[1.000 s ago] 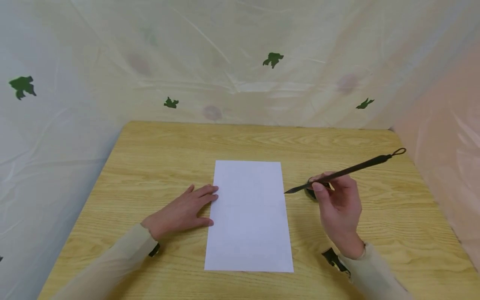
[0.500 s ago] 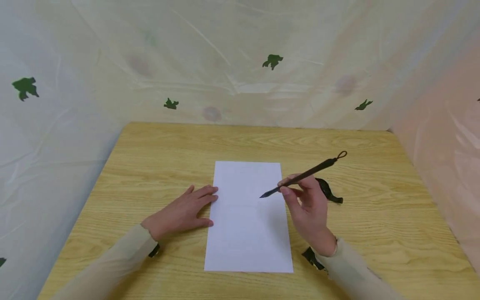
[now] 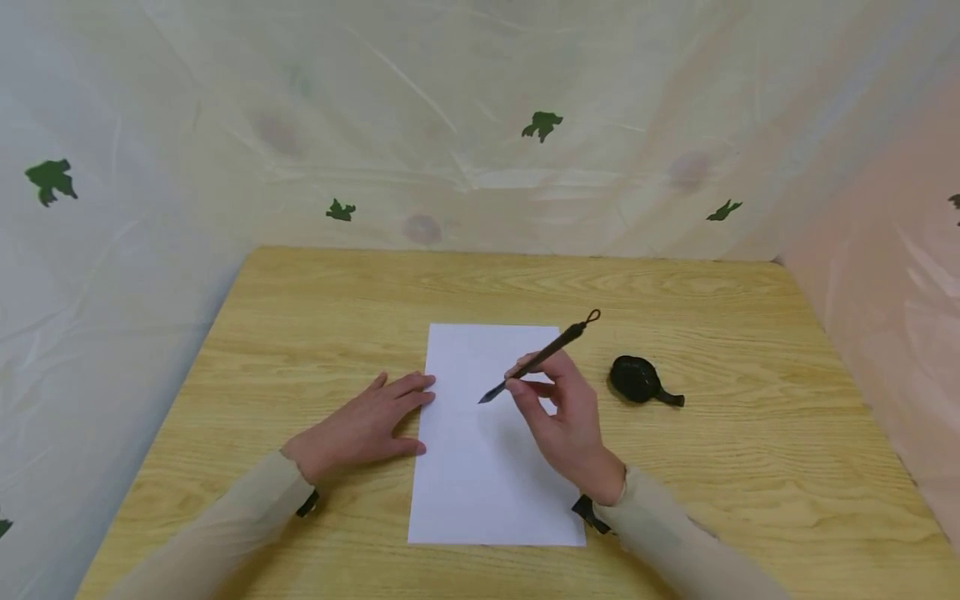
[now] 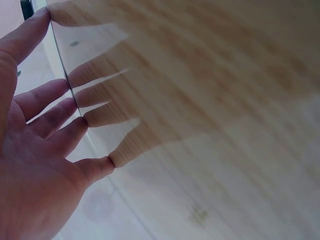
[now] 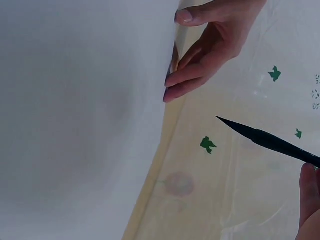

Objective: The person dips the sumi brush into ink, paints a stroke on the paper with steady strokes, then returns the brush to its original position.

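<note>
A white sheet of paper [image 3: 480, 483] lies upright on the wooden table. My left hand [image 3: 360, 429] rests at its left edge with fingers spread, the fingertips touching the margin; in the left wrist view that hand [image 4: 45, 135] presses its fingertips on the tabletop. Above the paper, my right hand [image 3: 566, 425] pinches a dark writing brush [image 3: 551, 348] between thumb and fingers. The brush slants, its pointed tip down to the left over the sheet's middle and its looped end up to the right. In the right wrist view the brush [image 5: 270, 141] has its tip apart from the paper.
Right of the paper sits a small black dish [image 3: 635, 379] with a short handle. The wooden table [image 3: 750, 467] extends on both sides. Pale sheeting [image 3: 450, 125] with green leaf-like or bird-like shapes hangs behind the table and at its sides.
My right hand has moved left with the brush, from beside the dish to over the middle of the paper. The black dish is now uncovered. My left hand has stayed put.
</note>
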{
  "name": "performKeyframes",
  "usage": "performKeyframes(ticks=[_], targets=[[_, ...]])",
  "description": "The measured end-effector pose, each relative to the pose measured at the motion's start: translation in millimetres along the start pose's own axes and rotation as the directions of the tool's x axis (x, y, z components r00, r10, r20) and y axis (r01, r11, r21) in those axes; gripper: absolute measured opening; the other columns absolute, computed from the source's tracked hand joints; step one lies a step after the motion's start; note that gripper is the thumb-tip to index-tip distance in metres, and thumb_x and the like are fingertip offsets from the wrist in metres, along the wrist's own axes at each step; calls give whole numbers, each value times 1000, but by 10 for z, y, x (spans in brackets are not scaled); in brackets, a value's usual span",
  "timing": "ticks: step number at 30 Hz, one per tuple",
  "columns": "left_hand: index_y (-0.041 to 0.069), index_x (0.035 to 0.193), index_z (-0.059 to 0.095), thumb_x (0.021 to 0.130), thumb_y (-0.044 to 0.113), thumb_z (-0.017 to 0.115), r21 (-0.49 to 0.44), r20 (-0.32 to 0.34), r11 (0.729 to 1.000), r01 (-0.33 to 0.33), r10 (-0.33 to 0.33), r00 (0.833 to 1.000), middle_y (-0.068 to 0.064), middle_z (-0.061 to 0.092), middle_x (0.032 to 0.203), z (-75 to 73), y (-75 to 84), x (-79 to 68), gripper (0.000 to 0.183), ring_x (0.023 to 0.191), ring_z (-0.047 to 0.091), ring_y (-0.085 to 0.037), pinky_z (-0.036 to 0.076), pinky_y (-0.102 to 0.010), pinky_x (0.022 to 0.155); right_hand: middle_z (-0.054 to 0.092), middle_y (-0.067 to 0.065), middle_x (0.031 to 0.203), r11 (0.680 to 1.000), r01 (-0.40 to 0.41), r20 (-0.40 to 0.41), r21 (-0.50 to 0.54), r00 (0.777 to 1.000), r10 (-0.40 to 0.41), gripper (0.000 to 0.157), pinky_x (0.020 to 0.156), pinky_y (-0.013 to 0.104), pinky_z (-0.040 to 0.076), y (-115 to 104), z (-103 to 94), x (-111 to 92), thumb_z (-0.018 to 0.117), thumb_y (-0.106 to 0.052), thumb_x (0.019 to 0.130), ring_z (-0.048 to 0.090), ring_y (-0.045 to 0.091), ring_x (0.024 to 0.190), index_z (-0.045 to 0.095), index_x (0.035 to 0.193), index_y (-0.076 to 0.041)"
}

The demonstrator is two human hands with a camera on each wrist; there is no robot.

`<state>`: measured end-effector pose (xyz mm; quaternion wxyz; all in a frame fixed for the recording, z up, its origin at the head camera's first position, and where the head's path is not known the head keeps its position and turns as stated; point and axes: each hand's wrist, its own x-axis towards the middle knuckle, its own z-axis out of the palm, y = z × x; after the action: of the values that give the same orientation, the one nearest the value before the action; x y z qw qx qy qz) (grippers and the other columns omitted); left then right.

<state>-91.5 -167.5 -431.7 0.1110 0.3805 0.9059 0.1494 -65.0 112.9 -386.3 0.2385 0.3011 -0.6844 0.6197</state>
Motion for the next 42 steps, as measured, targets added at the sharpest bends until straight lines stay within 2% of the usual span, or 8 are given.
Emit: performKeyframes(ticks=[3, 9, 16, 25, 32, 42], targets=[[4, 141, 49, 88, 47, 68, 2, -4, 1000, 1, -1, 1000, -7, 35, 153, 2, 1, -1, 71, 138, 34, -23, 23, -60, 110, 59, 15, 98, 1000, -22, 11, -18, 1000, 22, 21, 72, 29, 57, 14, 65, -11, 67, 9, 86, 60, 18, 90, 57, 104, 7], [4, 141, 50, 87, 47, 69, -8, -8, 1000, 4, -4, 1000, -7, 36, 152, 5, -1, -1, 71, 138, 35, -22, 23, -60, 110, 58, 13, 99, 999, -32, 55, -34, 998, 34, 34, 74, 30, 57, 45, 181, -37, 67, 21, 77, 61, 21, 92, 56, 105, 5], [4, 140, 50, 87, 46, 70, -21, -10, 1000, 8, -8, 1000, -7, 36, 152, -2, 2, 4, 70, 138, 36, -23, 23, -60, 110, 56, 10, 104, 999, -9, 114, -51, 993, 15, 31, 76, 32, 57, 109, 268, -63, 67, 11, 85, 61, 22, 95, 55, 111, 0], [5, 140, 50, 86, 46, 70, -24, 5, 999, 23, -23, 1000, -6, 35, 153, -17, 12, 10, 71, 137, 36, -22, 21, -61, 110, 56, 8, 106, 995, -17, 160, -98, 987, 32, 22, 77, 28, 56, 137, 326, -57, 64, -6, 93, 62, 20, 98, 53, 113, -2], [6, 140, 50, 85, 48, 71, -30, 9, 999, 33, -33, 999, -5, 34, 153, -4, 4, 19, 72, 138, 34, -22, 20, -61, 110, 55, 6, 106, 994, -55, 196, -99, 978, 73, 26, 78, 27, 56, 145, 375, -38, 65, 0, 91, 62, 18, 99, 52, 113, -5], [6, 140, 51, 85, 47, 72, -32, 9, 998, 45, -45, 999, -4, 35, 153, 0, -1, 21, 71, 139, 33, -22, 20, -60, 111, 54, 6, 107, 995, -37, 214, -90, 975, 55, 26, 79, 26, 55, 208, 426, -28, 65, 3, 90, 61, 18, 101, 52, 112, -5]])
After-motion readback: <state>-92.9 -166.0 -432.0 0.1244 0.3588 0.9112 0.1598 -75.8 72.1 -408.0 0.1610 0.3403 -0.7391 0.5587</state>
